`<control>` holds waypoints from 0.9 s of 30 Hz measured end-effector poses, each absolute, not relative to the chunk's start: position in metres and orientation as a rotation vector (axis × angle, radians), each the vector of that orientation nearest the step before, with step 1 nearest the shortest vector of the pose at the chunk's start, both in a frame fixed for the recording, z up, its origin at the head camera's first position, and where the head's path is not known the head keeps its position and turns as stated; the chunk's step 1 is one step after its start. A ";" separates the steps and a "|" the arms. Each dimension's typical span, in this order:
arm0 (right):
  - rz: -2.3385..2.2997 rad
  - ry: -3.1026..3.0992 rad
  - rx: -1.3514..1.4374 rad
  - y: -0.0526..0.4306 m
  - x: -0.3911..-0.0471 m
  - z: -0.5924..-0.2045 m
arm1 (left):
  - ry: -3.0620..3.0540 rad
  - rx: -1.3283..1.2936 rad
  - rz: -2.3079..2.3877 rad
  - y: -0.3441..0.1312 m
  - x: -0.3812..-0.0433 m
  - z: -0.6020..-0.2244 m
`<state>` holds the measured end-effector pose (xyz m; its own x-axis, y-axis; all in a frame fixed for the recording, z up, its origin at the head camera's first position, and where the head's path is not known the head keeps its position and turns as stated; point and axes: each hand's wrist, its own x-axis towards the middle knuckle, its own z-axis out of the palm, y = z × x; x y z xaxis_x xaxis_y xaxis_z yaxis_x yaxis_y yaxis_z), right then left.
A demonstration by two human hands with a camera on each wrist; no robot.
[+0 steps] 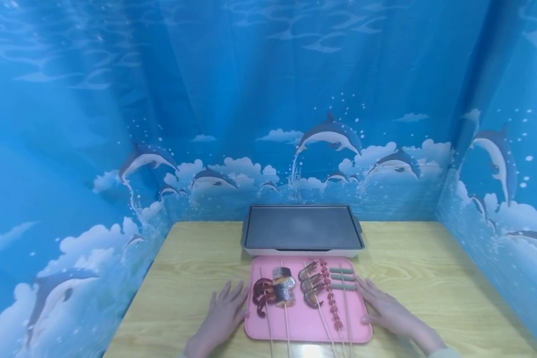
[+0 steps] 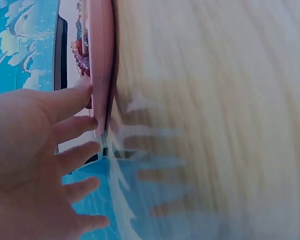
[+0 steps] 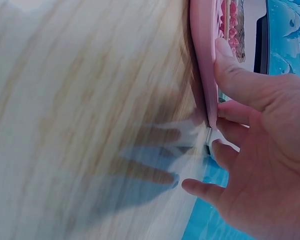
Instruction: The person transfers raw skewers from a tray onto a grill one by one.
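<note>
A pink tray lies on the wooden table, carrying several skewers. From left to right in the head view they hold dark red octopus-like pieces, silver-skinned fish chunks, grey shrimp, small pink-red pieces and green sticks. My left hand is at the tray's left edge, fingers spread, thumb at the rim. On the opposite side my right hand has its fingers extended along the right edge, thumb against the rim. Neither hand curls round anything.
Directly behind the tray stands a dark flat griddle with a pale base. The wooden table extends to both sides. Blue dolphin-printed curtains hang behind and at both sides. Skewer sticks stick out over the tray's front edge.
</note>
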<state>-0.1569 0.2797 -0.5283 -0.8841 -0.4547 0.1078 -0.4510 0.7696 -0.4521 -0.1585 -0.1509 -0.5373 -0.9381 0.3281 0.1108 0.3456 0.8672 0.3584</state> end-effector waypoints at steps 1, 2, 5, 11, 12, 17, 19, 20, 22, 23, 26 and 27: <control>-0.744 2.963 -0.772 0.280 -0.157 -0.529 | -2.974 -0.532 -0.598 -0.150 -0.158 -0.536; -0.740 2.980 -0.795 0.281 -0.156 -0.530 | -2.952 -0.526 -0.610 -0.149 -0.159 -0.534; -0.731 3.023 -0.867 0.282 -0.155 -0.531 | -2.898 -0.481 -0.675 -0.144 -0.159 -0.530; -0.720 3.037 -0.887 0.284 -0.153 -0.531 | -2.889 -0.312 -1.238 -0.130 -0.156 -0.516; -0.711 3.042 -0.875 0.284 -0.152 -0.532 | -2.879 -0.296 -1.382 -0.127 -0.154 -0.515; -0.631 3.053 -0.862 0.286 -0.151 -0.534 | -2.833 -0.236 -1.853 -0.118 -0.142 -0.519; -0.611 3.048 -0.856 0.287 -0.152 -0.534 | -2.831 -0.223 -1.922 -0.116 -0.139 -0.524; -0.608 3.041 -0.844 0.287 -0.152 -0.534 | -2.833 -0.230 -1.935 -0.115 -0.139 -0.526; -0.610 3.022 -0.833 0.287 -0.153 -0.535 | -2.836 -0.252 -1.953 -0.113 -0.138 -0.529; -0.611 3.015 -0.819 0.287 -0.153 -0.535 | -2.838 -0.272 -1.950 -0.112 -0.138 -0.530; -0.629 2.987 -0.784 0.286 -0.153 -0.536 | -2.826 -0.292 -1.992 -0.109 -0.137 -0.533; -0.629 2.982 -0.779 0.286 -0.152 -0.536 | -2.813 -0.282 -2.033 -0.108 -0.137 -0.533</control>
